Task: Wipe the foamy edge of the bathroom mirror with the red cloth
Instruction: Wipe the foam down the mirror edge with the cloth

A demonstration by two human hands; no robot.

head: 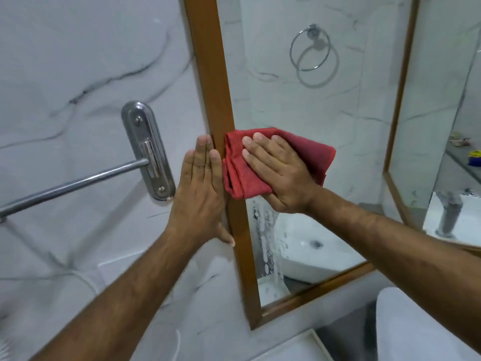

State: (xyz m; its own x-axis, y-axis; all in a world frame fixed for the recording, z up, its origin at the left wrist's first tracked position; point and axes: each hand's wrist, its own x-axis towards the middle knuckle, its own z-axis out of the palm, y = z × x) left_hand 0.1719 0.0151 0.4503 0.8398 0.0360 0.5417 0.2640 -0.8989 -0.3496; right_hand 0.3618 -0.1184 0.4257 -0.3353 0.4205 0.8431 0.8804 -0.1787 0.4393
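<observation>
The bathroom mirror [312,105] has a brown wooden frame [208,61] and hangs on a marble wall. My right hand [278,173] presses a folded red cloth [236,175] flat against the glass, right beside the frame's left upright. White foam streaks [264,238] run down the glass just below the cloth, along the left edge. My left hand [200,188] lies flat on the wall, fingers together, fingertips touching the outer side of the frame.
A chrome towel rail [73,185] on an oval wall bracket [148,149] sticks out left of my left hand. A white basin [416,327] sits at lower right below the mirror. A towel ring and basin show as reflections in the glass.
</observation>
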